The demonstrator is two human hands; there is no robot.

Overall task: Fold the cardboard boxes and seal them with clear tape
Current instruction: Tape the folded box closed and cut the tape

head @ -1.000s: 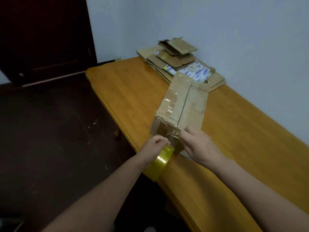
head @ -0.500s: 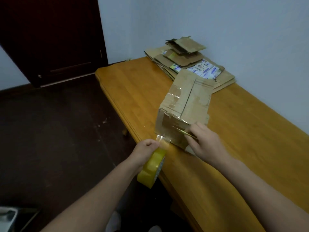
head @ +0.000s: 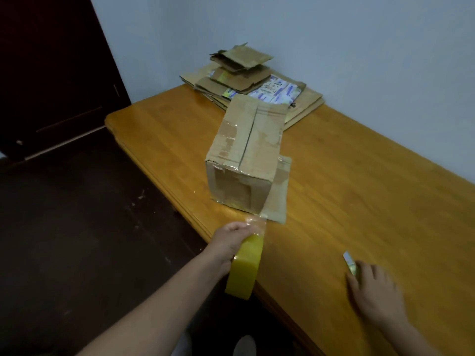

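Observation:
A worn cardboard box (head: 246,142) lies on its side mid-table, its near end closed and glossy with clear tape; one flap (head: 280,199) lies flat on the table at its right. My left hand (head: 228,240) grips a yellowish roll of clear tape (head: 244,268) at the table's front edge, just below the box, and a short loose end of tape stands up from the roll. My right hand (head: 375,296) rests flat on the table at the lower right, fingertips on a small cutter (head: 350,263).
A pile of flattened cardboard boxes (head: 239,73) sits at the far end of the wooden table (head: 359,176) against the pale wall. Dark floor and a dark door (head: 51,73) lie to the left. My shoe tips show at the bottom.
The tape is cut free from the box. My left hand drew the roll back toward me. My right hand left the box's end and moved down right onto the table with the cutter.

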